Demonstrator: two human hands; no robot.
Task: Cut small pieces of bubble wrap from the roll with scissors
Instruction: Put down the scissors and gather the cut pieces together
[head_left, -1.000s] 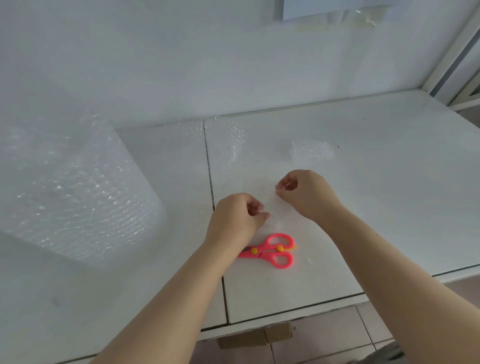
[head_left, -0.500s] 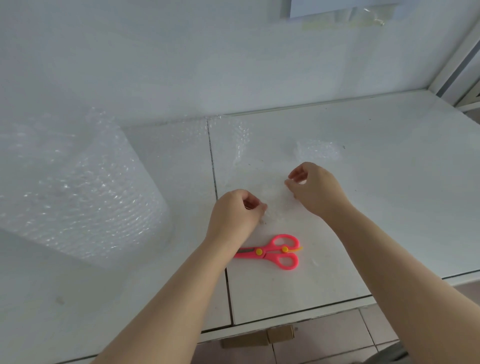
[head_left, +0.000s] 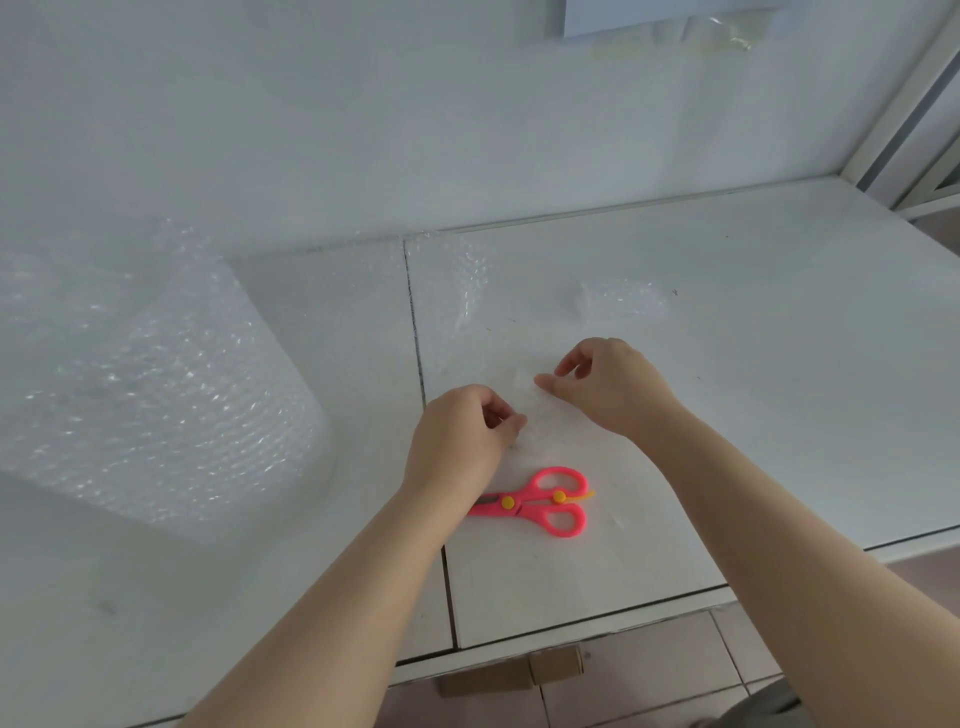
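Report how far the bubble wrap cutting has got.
Done: one small cut piece lies farther back on the table. In hand: the left hand and right hand pinch what looks like a second piece between them, while the pink scissors lie unused by the left wrist. Left: the roll at the left holds plenty, so more cuts remain.

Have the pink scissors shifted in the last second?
No. The pink scissors lie where they were, just right of the table seam, near the left hand, which with the right hand pinches a bubble wrap piece.
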